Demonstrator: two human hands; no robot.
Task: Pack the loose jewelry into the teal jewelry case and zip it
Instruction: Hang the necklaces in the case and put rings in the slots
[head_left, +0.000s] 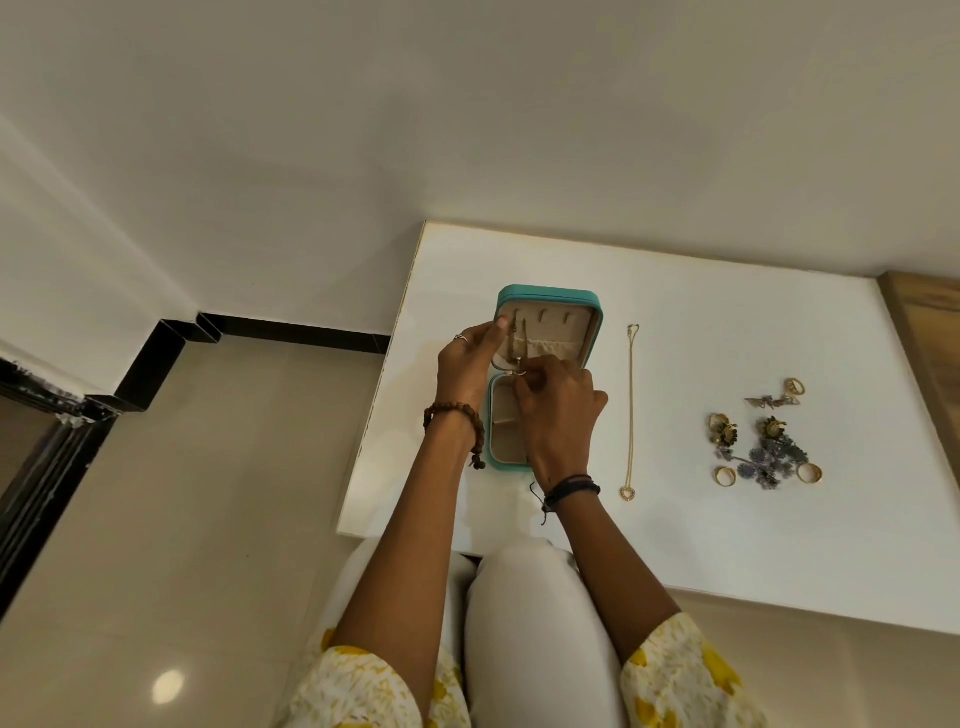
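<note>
The chain (521, 347) being fitted into the lid of the teal jewelry case (545, 306) is judged light, limp and prone to tangling; it is best taken near its lower end or clasp, where a fingertip pinch gives control. The case itself is judged light and semi-rigid, and is best steadied at the lid edge.

The left hand (467, 364) is placed at the left edge of the open lid, thumb and fingers closed on that edge, so that the lid is held up. The right hand (553, 400) is positioned just right of the left hand, over the hinge line, with its fingertips drawn together on the lower end of the chain; the exact grip is partly hidden by the fingers. The chain runs upward from the right fingertips toward the hooks in the lid. The tray half of the case lies under and below the right hand.

A gold necklace (630, 410) with a heart pendant lies just beyond the right hand, on its outer side, on the white table (675, 545). The loose rings and earrings (763, 447) lie well apart, further out on the same side
</note>
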